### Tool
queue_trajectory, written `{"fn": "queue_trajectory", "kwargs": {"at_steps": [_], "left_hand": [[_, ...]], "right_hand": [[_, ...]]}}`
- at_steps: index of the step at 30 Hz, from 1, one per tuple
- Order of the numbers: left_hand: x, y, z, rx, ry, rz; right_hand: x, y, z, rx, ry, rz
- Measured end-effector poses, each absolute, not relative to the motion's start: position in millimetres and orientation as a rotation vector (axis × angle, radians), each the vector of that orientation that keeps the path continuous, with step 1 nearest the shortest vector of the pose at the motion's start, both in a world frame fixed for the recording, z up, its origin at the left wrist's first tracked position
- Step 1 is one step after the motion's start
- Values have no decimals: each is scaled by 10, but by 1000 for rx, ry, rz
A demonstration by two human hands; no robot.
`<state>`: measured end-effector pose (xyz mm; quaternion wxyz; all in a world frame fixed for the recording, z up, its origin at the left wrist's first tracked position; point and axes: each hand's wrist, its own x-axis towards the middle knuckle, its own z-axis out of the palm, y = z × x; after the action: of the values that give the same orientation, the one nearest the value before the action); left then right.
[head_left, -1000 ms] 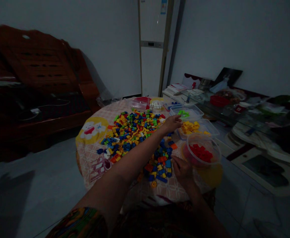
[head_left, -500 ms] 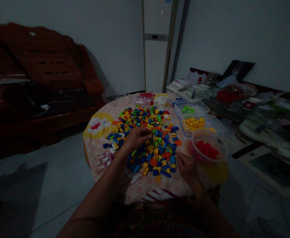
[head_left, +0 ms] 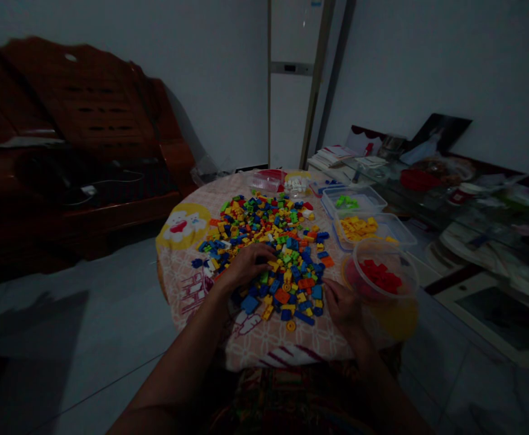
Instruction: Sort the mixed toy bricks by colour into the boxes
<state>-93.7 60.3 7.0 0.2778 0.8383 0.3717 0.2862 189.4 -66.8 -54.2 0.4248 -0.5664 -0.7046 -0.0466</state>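
Bricks (head_left: pixel 293 244): lay heaped, mixed colours, at centre of cloth-covered table (head_left: pixel 246 350). Had left hand (head_left: pixel 249 264) curled over them at 8 o'clock; couldn't tell whether gripping any. Had right hand (head_left: pixel 343 305) half-bent at their edge, 4 o'clock; couldn't tell whether holding anything. Saw farther out: red-brick tub (head_left: pixel 395 248) at 3, yellow-brick box (head_left: pixel 394 223) at 2, green-brick box (head_left: pixel 371 198) at 1; beyond, wooden sofa (head_left: pixel 83 103) at 10.

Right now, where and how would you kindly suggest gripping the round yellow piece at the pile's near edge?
Probably pinch the round yellow piece by its curved edge from the near side, since it sits at the front of the block pile with tablecloth before it.
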Motion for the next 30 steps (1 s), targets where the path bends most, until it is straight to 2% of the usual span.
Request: {"fn": "queue_trajectory", "kwargs": {"at_steps": [11,26,30], "left_hand": [[-956,509,154,2267,942,752],[-822,584,219,1638,1114,936],[-437,759,375,1591,1047,816]], "right_hand": [[1893,-670,-547,-1424,-1755,-102],[1892,-659,-574,-1432,-1755,-128],[1892,-647,-562,-1430,-1763,-139]]}}
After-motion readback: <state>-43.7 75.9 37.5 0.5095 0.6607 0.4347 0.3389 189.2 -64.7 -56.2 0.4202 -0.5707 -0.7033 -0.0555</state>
